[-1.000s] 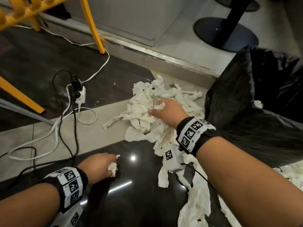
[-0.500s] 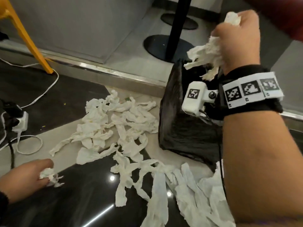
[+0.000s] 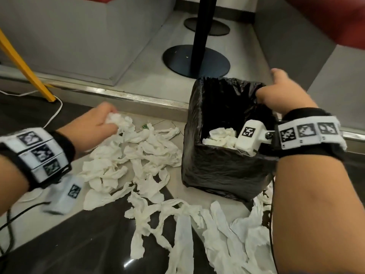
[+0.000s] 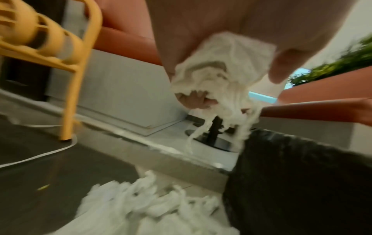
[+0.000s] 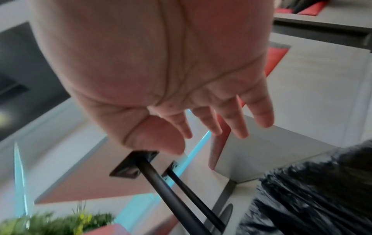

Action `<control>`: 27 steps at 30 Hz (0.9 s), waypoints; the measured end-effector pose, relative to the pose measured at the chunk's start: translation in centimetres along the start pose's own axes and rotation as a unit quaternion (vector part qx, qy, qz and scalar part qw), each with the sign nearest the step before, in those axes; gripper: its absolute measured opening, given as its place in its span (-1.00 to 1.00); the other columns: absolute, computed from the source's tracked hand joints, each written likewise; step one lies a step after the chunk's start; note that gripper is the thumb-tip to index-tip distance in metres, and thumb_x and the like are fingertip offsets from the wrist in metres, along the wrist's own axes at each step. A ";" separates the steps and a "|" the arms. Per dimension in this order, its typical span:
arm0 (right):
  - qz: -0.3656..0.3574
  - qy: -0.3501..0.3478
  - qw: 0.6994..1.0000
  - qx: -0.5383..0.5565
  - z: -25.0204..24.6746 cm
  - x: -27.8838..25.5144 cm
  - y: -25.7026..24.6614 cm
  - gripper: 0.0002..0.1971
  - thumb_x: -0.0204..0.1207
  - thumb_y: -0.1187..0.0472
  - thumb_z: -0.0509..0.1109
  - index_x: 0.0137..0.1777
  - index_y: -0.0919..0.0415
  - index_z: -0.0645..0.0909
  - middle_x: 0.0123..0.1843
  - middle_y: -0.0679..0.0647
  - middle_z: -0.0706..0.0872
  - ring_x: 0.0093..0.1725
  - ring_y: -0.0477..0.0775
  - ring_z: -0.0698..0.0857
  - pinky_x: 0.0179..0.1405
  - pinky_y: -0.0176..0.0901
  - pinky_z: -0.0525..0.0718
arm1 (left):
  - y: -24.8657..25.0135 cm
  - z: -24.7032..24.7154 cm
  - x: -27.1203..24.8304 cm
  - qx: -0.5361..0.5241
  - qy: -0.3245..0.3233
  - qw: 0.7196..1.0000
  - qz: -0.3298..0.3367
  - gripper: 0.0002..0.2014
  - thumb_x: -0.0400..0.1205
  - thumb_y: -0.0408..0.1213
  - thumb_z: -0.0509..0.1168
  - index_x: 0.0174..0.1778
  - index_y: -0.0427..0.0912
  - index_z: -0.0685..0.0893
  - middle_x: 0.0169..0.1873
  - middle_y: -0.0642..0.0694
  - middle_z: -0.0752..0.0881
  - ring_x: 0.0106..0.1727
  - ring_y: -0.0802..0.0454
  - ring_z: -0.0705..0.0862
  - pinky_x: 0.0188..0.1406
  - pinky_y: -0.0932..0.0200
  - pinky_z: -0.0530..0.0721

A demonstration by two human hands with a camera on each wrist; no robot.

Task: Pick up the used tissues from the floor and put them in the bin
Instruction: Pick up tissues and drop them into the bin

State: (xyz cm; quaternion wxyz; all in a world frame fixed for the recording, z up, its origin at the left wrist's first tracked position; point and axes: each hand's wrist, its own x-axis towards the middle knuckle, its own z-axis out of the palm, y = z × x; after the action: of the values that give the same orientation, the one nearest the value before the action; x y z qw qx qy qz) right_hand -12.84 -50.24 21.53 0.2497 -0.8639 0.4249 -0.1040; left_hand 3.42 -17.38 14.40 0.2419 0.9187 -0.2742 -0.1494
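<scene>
A square bin (image 3: pixel 217 175) lined with a black bag (image 5: pixel 312 190) stands on the floor at centre right, with crumpled white tissues (image 3: pixel 223 136) lying inside it. My right hand (image 3: pixel 280 93) hovers over the bin's far right rim with its fingers (image 5: pixel 237 120) spread and nothing in it. My left hand (image 3: pixel 96 123) is raised to the left of the bin and grips a wad of white tissue (image 3: pixel 116 120) (image 4: pixel 219 68), strands dangling below. Several twisted white tissues (image 3: pixel 138 165) are strewn over the floor beside and in front of the bin.
A black table post on a round base (image 3: pixel 195 60) stands behind the bin, past a metal floor strip (image 3: pixel 118 93). A yellow chair leg (image 3: pixel 27 66) and a white cable (image 3: pixel 55 113) are at the left. Black cables (image 3: pixel 7 224) trail at the lower left.
My right hand has let its tissues fall into the bin and now hangs empty over it. My left hand has risen from the floor toward the bin with its wad.
</scene>
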 end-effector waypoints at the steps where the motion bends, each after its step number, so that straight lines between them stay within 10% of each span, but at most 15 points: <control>1: -0.002 0.027 0.999 0.047 -0.8 -0.1 0.5 -0.28 0.47 0.26 0.25 0.63 0.03 0.12 0.58 0.19 0.36 0.45 0.22 0.45 0.27 -0.03 0.42 | 2.0 0.1 0.9 -0.012 -0.011 1.000 0.022 -0.66 0.61 -0.29 0.17 0.29 -0.03 0.31 -0.07 -0.12 0.52 -0.11 -0.13 0.56 -0.17 0.02 0.52; 4: -0.014 0.110 0.982 0.155 -2.0 -0.9 1.8 -0.33 0.42 0.33 0.27 0.56 0.02 0.28 0.52 0.09 0.40 0.36 0.08 0.50 0.16 -0.14 0.41 | 8.7 0.7 3.5 -0.016 -0.045 0.995 0.091 -0.66 0.63 -0.31 0.10 0.30 -0.03 0.24 -0.14 -0.08 0.45 -0.37 0.04 0.43 -0.45 0.16 0.37; 7: -0.015 0.149 0.967 0.208 -2.6 -2.0 3.0 -0.42 0.43 0.36 0.28 0.49 0.07 0.39 0.48 0.07 0.46 0.41 0.00 0.48 0.27 -0.24 0.39 | 15.4 2.2 5.5 0.043 -0.064 0.978 0.194 -0.55 0.63 -0.30 0.15 0.43 -0.08 0.22 0.24 -0.17 0.38 -0.28 0.09 0.48 -0.22 0.20 0.41; 10: -0.012 0.138 0.962 0.236 -2.6 -3.0 4.3 -0.53 0.48 0.36 0.29 0.38 0.04 0.47 0.14 -0.04 0.61 -0.15 -0.22 0.60 -0.12 -0.54 0.50 | 20.4 4.4 7.1 0.118 -0.127 0.947 0.271 -0.44 0.61 -0.21 0.25 0.50 0.07 0.19 0.43 -0.14 0.30 -0.05 -0.08 0.64 0.06 -0.02 0.62; 12: -0.008 0.117 0.961 0.252 -2.2 -3.6 4.9 -0.56 0.44 0.32 0.30 0.29 -0.07 0.52 -0.04 0.03 0.64 -0.36 -0.11 0.53 -0.20 -0.26 0.61 | 22.7 5.8 7.8 0.193 -0.172 0.918 0.300 -0.27 0.56 -0.08 0.33 0.56 0.20 0.06 0.47 -0.14 0.28 0.01 -0.13 0.67 0.09 -0.08 0.67; 16: -0.010 0.079 0.970 0.229 -2.1 -4.3 5.5 -0.59 0.39 0.21 0.32 0.21 -0.20 0.54 0.26 0.19 0.62 -0.03 0.05 0.63 0.08 0.00 0.64 | 23.9 6.6 8.9 0.290 -0.218 0.875 0.320 -0.05 0.48 0.10 0.39 0.52 0.41 -0.23 0.65 -0.12 -0.08 0.35 -0.18 0.56 0.21 -0.02 0.61; 22: -0.162 0.044 0.973 0.161 1.0 -6.1 1.1 -0.62 0.48 0.36 0.32 0.14 -0.15 0.59 0.16 0.00 0.63 0.01 -0.23 0.64 -0.18 -0.67 0.52 | 11.0 2.2 9.1 0.311 -0.199 0.890 0.268 -0.12 0.50 0.04 0.38 0.55 0.37 -0.12 0.64 -0.15 0.00 0.48 -0.16 0.40 0.44 -0.04 0.45; 27: -0.350 -0.091 0.930 0.068 8.1 -9.0 -7.0 -0.75 0.40 0.19 0.27 0.02 -0.07 0.66 -0.02 -0.21 0.60 -0.09 -0.21 0.59 -0.08 -0.49 0.54 | -6.8 0.3 7.3 0.434 -0.243 0.855 0.148 -0.36 0.50 0.12 0.33 0.48 0.28 0.25 0.55 -0.11 0.22 0.40 -0.22 0.44 0.33 -0.12 0.53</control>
State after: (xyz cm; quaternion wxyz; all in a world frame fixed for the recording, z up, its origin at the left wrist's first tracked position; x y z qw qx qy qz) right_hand -10.43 -36.79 18.55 0.2935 -0.9445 0.0626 -0.1340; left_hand 12.08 -16.74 9.51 -0.2366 0.8135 -0.4938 -0.1960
